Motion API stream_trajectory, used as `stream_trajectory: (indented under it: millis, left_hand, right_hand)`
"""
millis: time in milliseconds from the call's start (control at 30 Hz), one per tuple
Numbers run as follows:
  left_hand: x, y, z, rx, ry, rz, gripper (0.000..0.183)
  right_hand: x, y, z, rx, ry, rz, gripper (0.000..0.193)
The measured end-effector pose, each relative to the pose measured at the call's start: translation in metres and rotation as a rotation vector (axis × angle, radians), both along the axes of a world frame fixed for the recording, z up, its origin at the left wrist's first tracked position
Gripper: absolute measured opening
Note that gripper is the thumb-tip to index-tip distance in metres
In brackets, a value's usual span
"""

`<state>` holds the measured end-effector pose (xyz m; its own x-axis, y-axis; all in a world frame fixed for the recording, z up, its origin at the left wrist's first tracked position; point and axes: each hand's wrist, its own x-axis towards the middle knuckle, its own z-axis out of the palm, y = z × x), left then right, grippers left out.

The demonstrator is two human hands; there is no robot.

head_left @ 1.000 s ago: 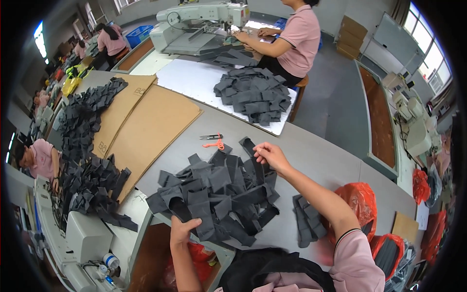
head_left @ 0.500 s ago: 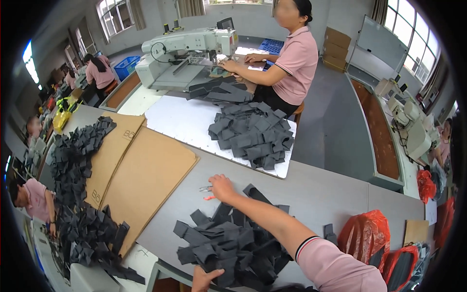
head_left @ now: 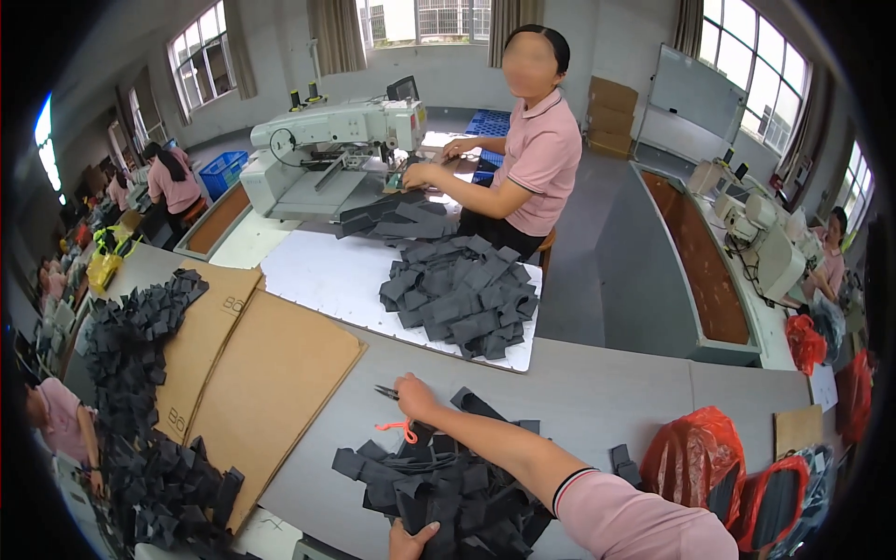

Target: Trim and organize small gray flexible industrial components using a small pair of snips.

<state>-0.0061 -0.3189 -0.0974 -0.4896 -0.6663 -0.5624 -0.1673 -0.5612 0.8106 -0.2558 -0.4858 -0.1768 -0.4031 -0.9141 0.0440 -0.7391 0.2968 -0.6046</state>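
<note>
At the table's middle, my right hand (head_left: pixel 415 399) is closed around a small pair of thread snips (head_left: pixel 386 391), their dark blades pointing left. Below it a bright orange cord (head_left: pixel 399 430) hangs in a loop. A heap of dark grey fabric pieces (head_left: pixel 448 481) lies beneath my right forearm. At the heap's near edge, my left hand (head_left: pixel 411 539) grips a dark fabric piece (head_left: pixel 415 509) with the thumb on top; its other fingers are mostly hidden.
Beyond, a co-worker sits at a pale sewing machine (head_left: pixel 341 135), with another dark fabric pile (head_left: pixel 457 294) on a white board (head_left: pixel 313 271). Flat brown cardboard (head_left: pixel 280 359) and more dark pieces (head_left: pixel 131 364) lie left. Red plastic bags (head_left: pixel 695 457) stand right.
The view has tipped upward. My right hand has lifted the snips off the tabletop, and the orange cord now hangs in a loop. My left hand stays at the heap's near edge.
</note>
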Motion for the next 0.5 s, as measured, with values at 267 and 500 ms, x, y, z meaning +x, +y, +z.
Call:
stream_trajectory:
  millis: [267,500]
  left_hand:
    - [-0.011,0.013,-0.005,-0.303,-0.130,0.139,0.058]
    - [-0.018,0.017,-0.014,-0.599,-0.696,-0.059,0.078]
  right_hand:
    - [-0.018,0.036,0.077,-0.199,-0.893,-0.147,0.011]
    - [-0.024,0.161,0.136,-0.231,-1.343,-0.196,0.019]
